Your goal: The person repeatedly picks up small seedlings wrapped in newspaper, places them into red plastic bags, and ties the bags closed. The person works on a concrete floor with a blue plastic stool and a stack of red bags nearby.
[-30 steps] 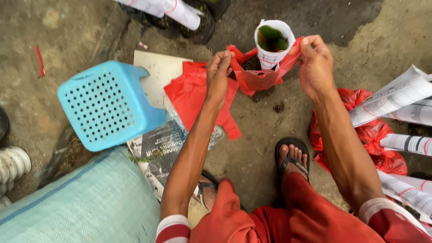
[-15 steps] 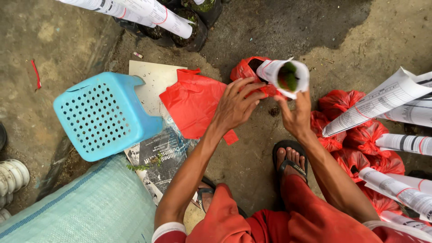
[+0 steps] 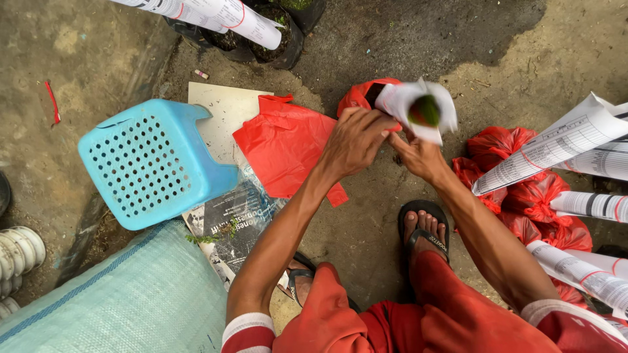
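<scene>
Head view, looking down at the concrete floor [image 3: 366, 261]. At far left lies one pale green woven sack [image 3: 118, 307]; beside it stands one light blue perforated plastic stool [image 3: 154, 167], tipped on its side. Just right of the stool lie one flat pale board [image 3: 226, 114] and one printed sheet under clear plastic [image 3: 229, 219]. One loose red plastic bag [image 3: 284, 144] lies spread flat over the board's edge.

At centre, the left hand [image 3: 353, 140] has its grip closed, fingers curled down onto the red plastic at the base of the paper-wrapped seedling [image 3: 422, 111]. The right hand [image 3: 418, 157] meets it from below, fingers pinching the same base; its grip is closed on the wrap's underside. The seedling is thus held above the floor between the two hands, tilted toward the right, its open white paper mouth showing green leaves. It sits above and just right of both grips, blurred.

Below, two sandalled feet show, one black sandal [image 3: 425, 229] in full.

At right, a cluster of red bagged bundles [image 3: 536, 196] rests on the floor, at least four, each bearing a rolled printed paper sleeve [image 3: 562, 140]. At top, two dark pots [image 3: 275, 39] carry similar paper sleeves.
</scene>
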